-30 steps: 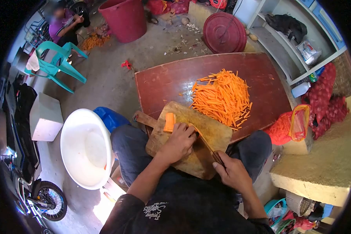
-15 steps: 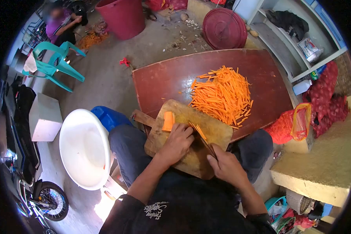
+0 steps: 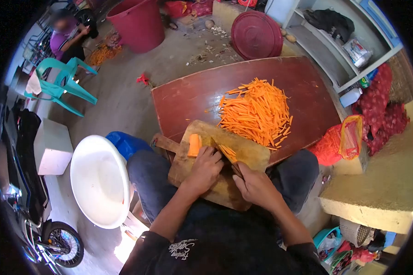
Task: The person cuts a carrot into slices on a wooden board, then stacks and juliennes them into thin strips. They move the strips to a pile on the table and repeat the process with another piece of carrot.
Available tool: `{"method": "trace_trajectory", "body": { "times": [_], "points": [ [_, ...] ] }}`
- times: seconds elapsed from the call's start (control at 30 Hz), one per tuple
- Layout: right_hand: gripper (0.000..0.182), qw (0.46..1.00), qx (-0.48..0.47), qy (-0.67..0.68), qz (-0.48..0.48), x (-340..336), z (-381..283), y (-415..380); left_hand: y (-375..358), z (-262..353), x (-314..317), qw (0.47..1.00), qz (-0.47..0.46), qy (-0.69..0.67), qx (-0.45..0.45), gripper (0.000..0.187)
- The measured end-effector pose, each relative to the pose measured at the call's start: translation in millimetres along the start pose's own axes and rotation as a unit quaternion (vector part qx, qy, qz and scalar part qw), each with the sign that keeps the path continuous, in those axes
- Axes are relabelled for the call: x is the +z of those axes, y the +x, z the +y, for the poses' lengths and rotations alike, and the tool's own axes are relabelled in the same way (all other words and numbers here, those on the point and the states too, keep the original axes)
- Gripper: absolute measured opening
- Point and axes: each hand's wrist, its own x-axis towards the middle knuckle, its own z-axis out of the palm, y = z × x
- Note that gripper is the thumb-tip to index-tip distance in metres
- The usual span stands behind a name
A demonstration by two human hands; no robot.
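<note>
A wooden cutting board [image 3: 181, 167] with a handle rests across my lap, overlapping the table edge. My left hand [image 3: 205, 170] presses down on it with curled fingers; whatever lies beneath them is hidden. Just beyond its knuckles is a thick carrot chunk [image 3: 195, 145]. My right hand [image 3: 257, 184] grips a knife [image 3: 226, 156], its blade slanting up and left beside my left fingertips. A few cut carrot strips [image 3: 228, 152] lie along the blade's right side. Beyond the board, a large heap of carrot sticks [image 3: 257, 110] covers part of the reddish-brown table [image 3: 183, 98].
A white basin [image 3: 96, 183] and a blue container [image 3: 127, 142] stand at my left. Red net bags [image 3: 330, 145] lie to the right by a yellowish ledge [image 3: 371, 201]. A person [image 3: 66, 39] sits far left beyond a green chair [image 3: 62, 82]. A motorcycle wheel [image 3: 62, 243] shows lower left.
The knife has shifted left and its blade now reaches further up the board. Its carrot strips have spread to the blade's right. My left hand stays about where it was; the view has shifted slightly.
</note>
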Motion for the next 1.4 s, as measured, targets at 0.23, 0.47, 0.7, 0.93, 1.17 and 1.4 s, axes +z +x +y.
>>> {"method": "trace_trajectory", "body": {
  "times": [0.23,0.47,0.7,0.93,1.17,1.4],
  "points": [
    [0.033,0.999,0.019,0.035,-0.029,-21.9,-10.4,-20.0,0.2,1.0,-6.0,0.999,0.029,0.001,0.012,0.012],
    [0.028,1.0,0.017,0.01,0.001,-1.8,-4.7,1.5,-0.5,5.9,-3.3,1.0,0.026,0.01,-0.002,0.011],
    [0.03,0.998,0.027,0.056,-0.005,-18.4,-13.5,-27.7,-2.0,4.4,-2.6,0.999,0.04,-0.01,-0.014,0.017],
    [0.032,1.0,0.007,0.019,-0.004,-6.2,-5.5,3.8,-2.4,1.8,3.2,0.999,0.035,-0.003,-0.025,0.018],
    [0.029,0.999,0.025,0.037,-0.025,-15.3,-17.8,-20.6,-1.7,3.4,2.8,0.997,0.074,-0.011,-0.007,0.019],
    [0.031,0.998,0.025,0.048,-0.018,-4.1,-7.9,11.1,-1.4,5.4,0.1,0.998,0.059,0.006,-0.008,0.021]
  ]
}}
